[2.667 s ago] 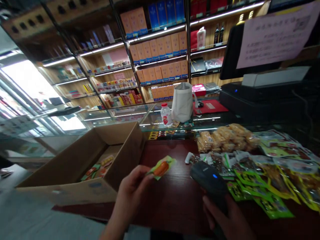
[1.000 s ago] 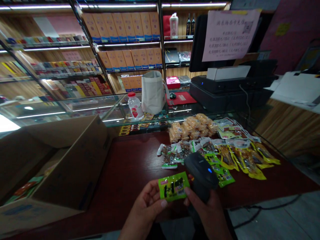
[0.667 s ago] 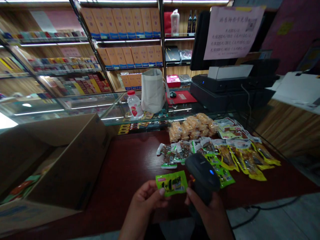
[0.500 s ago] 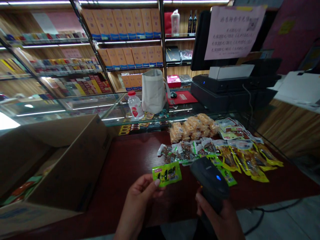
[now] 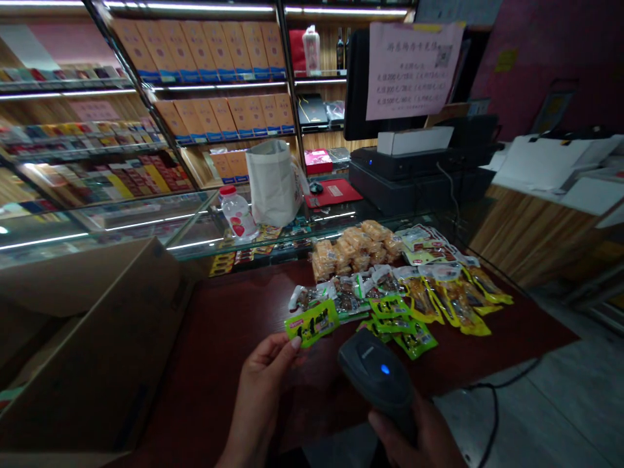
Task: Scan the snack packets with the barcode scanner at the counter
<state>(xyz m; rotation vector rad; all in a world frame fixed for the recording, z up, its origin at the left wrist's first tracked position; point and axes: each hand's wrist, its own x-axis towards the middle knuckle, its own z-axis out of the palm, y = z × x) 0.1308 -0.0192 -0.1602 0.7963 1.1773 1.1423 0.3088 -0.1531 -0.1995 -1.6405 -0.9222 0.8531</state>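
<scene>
My left hand (image 5: pixel 269 367) pinches a small green snack packet (image 5: pixel 312 323) by its lower left corner, with the printed face turned up. In my right hand (image 5: pixel 412 432) is a black barcode scanner (image 5: pixel 376 374) with a lit blue light, its head angled toward the packet but apart from it. Just beyond the scanner lie several matching green packets (image 5: pixel 414 339) in a loose pile. Clear packs of brown snacks (image 5: pixel 348 292) lie behind the held packet, and yellow-edged snack pouches (image 5: pixel 458 304) lie to the right.
An open cardboard box (image 5: pixel 146 325) stands at the left of the dark red table (image 5: pixel 214 351). Wrapped puffed snacks (image 5: pixel 358 247) are stacked at the back. A bottle (image 5: pixel 238 214), a white bag (image 5: pixel 273 185) and a monitor (image 5: pixel 358 84) stand on the glass counter behind.
The camera view has turned to the right. The scanner has moved slightly back toward me, showing more of the green pile. My left hand still holds the packet, now tilted more.
</scene>
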